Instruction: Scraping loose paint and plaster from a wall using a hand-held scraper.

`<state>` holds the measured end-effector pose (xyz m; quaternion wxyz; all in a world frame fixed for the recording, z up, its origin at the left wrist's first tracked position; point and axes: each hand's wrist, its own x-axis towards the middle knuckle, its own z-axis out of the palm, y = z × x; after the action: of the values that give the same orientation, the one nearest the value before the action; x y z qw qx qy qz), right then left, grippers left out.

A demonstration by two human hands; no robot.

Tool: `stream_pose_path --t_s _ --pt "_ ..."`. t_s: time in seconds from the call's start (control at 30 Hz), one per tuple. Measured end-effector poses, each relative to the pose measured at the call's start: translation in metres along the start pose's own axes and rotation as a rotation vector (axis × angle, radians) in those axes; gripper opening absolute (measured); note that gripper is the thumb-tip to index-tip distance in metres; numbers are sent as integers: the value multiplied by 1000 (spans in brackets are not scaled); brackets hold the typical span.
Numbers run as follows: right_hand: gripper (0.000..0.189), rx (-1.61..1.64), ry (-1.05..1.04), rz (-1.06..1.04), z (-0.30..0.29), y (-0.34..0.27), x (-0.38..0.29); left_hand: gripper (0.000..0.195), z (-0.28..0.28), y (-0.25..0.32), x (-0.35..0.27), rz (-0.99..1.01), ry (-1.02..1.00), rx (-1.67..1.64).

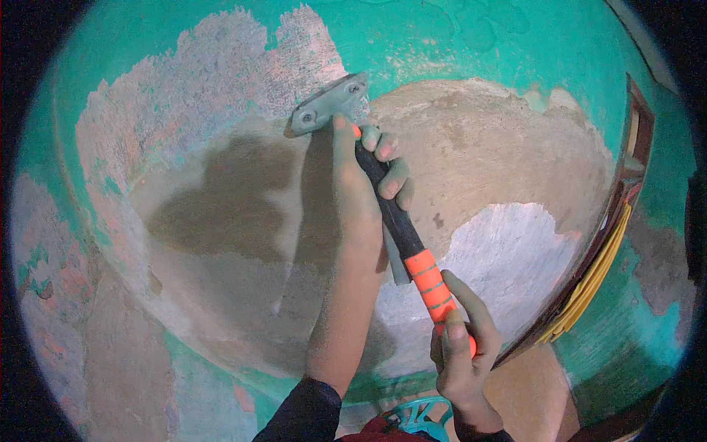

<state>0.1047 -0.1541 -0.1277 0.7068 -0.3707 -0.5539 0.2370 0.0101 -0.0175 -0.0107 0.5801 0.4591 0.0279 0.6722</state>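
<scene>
A long-handled scraper (330,104) with a wide metal head rests against a wall with peeling green paint (409,33). My left hand (371,160) is wrapped round the upper black part of its handle, thumb up by the head. Lower down, my right hand (467,337) grips the orange end of the handle. The head is tilted, its right end higher, at the lower edge of a pale scraped patch (221,72). Bare brown plaster (497,149) shows to the right of the head. Shadows of my arm and the tool fall on the wall to the left.
At the right, a dark wooden frame (643,132) stands in the wall, with yellow cloth (594,282) hanging below it. A turquoise plastic chair or stool (422,411) is at the bottom, close to my body. More patchy wall (127,342) curves away at the lower left.
</scene>
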Motion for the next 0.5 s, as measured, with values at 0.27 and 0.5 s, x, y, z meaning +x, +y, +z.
stream_pose_path --t_s 0.27,0.5 --pt "38 15 -50 60 -9 -5 0 42 -2 -5 -3 -4 0 -9" --pt "41 -12 -36 -92 -13 -7 0 42 3 -4 -5 2 8 -38"
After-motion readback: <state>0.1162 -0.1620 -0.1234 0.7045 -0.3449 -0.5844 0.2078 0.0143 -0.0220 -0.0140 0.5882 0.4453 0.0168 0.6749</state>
